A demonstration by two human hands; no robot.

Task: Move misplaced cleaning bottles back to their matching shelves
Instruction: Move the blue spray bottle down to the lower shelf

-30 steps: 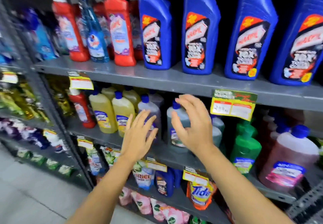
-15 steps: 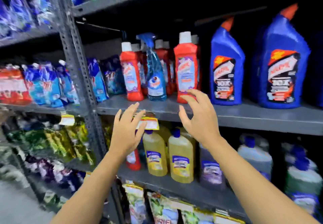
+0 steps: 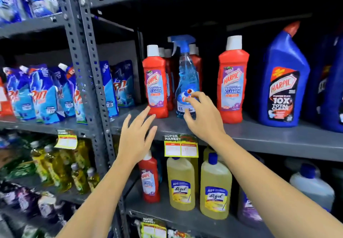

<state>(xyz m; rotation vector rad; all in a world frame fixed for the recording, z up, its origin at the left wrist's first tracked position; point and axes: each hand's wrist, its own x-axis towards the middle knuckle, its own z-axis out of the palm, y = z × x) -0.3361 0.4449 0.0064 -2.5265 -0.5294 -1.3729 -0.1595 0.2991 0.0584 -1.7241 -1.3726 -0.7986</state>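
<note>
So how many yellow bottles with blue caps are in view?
2 clearly: one below the price tag, one to its right, lower shelf. More behind them, partly hidden.

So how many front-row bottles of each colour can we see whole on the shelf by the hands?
Red bottles: 2
Blue spray bottle: 1
Big dark blue bottle: 1
Total: 4

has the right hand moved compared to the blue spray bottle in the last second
Yes. The right hand was down at the lower shelf's bottles and has risen to the clear blue trigger spray bottle, fingers open at its label; the bottle stands between the same red bottles.
</note>
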